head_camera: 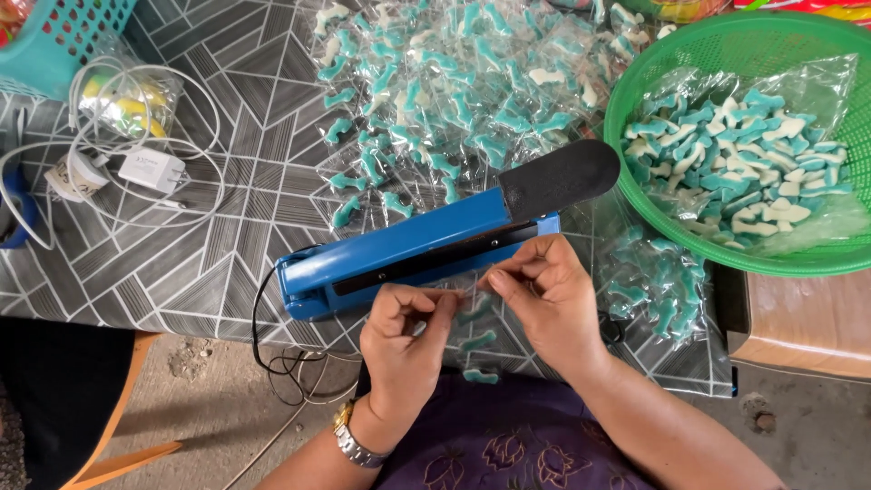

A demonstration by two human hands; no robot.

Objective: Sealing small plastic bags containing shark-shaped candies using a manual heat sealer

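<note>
A small clear packet of teal-and-white gummy sweets sat right at the front edge of the table, just in front of the blue heat sealer, and both hands were on it. The left hand had its fingers curled in, thumb and forefinger pinching the packet's left end. The right hand pinched the other end, fingertips drawn together close against the sealer's jaw. A metal wristwatch showed on the left wrist.

The sealer lay slanted across the patterned tablecloth, its black handle raised toward the upper right, its black cord trailing off the table edge. Just beyond it, a wide heap of filled packets covered the cloth. More packets lay just right of the right hand. At the right stood a green mesh basket holding a clear bag of loose sweets. Far left, a white charger and coiled cable lay well apart from the hands, beside a teal basket.
</note>
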